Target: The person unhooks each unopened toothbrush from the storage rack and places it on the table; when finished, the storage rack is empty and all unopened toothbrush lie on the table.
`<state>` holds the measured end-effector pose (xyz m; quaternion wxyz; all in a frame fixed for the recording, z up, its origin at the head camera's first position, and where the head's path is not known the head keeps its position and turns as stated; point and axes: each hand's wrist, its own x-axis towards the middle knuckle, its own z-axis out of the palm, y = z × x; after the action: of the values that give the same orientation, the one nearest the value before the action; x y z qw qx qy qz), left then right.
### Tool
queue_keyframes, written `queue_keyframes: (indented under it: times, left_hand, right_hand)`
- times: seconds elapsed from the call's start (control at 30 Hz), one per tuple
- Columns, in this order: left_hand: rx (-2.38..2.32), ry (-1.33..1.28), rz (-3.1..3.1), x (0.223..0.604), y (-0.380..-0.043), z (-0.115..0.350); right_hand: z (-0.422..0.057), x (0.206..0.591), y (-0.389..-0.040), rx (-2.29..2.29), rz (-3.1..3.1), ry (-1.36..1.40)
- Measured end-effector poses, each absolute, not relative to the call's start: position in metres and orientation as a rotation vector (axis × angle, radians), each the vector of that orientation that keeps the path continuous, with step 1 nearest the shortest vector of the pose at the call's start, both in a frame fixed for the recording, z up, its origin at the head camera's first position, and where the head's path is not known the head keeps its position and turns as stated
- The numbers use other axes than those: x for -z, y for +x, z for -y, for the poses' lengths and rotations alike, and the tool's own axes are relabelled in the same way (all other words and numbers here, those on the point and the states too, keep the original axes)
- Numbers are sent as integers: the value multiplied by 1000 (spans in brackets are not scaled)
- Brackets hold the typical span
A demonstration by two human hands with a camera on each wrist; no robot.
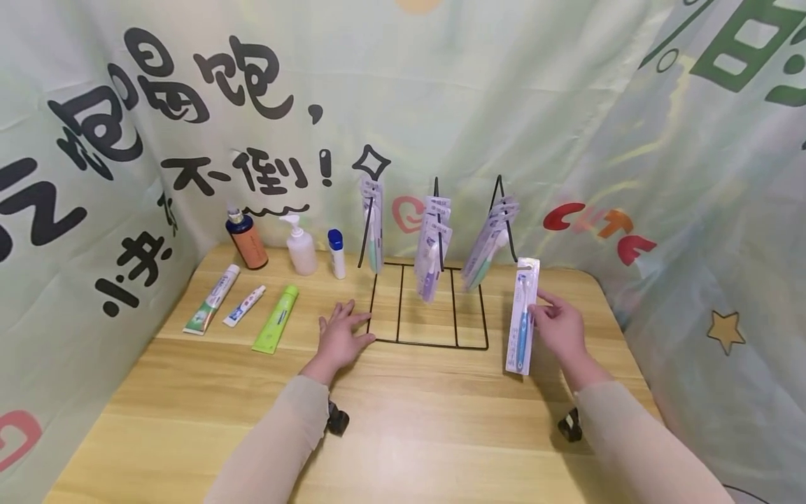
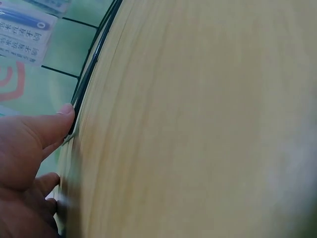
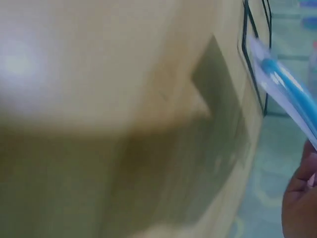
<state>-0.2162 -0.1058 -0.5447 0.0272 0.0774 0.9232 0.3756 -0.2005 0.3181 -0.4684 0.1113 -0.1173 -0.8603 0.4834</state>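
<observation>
Here, my right hand (image 1: 557,329) pinches the edge of a blue toothbrush pack (image 1: 522,318) between thumb and fingers, holding it over the counter (image 1: 428,434), just right of the black wire rack (image 1: 428,344). My left hand (image 1: 342,339) has its fingers spread apart, the thumb touching the rack's front left corner. More toothbrush packs (image 1: 433,252) hang in three groups on the rack. Beyond my left hand lie a green tube (image 1: 275,320) and two white tubes (image 1: 245,305), with a pump bottle (image 1: 301,253) standing behind.
</observation>
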Motion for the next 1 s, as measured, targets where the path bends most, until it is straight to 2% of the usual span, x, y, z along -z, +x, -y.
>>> queue_keyframes:
  times: [0.23,0.43,1.0]
  left_hand:
    - [-1150,232,-2857,545,-218,105]
    - [-1139,228,-2854,544,-218,106]
    - [-1132,230,-2864,548,-218,105]
  right_hand:
    - [-323,471,-249,-1408,2746,-441]
    - [-321,487,-277,-1454,2779,-502]
    - [-312,502,-291,-1267,2931,-432]
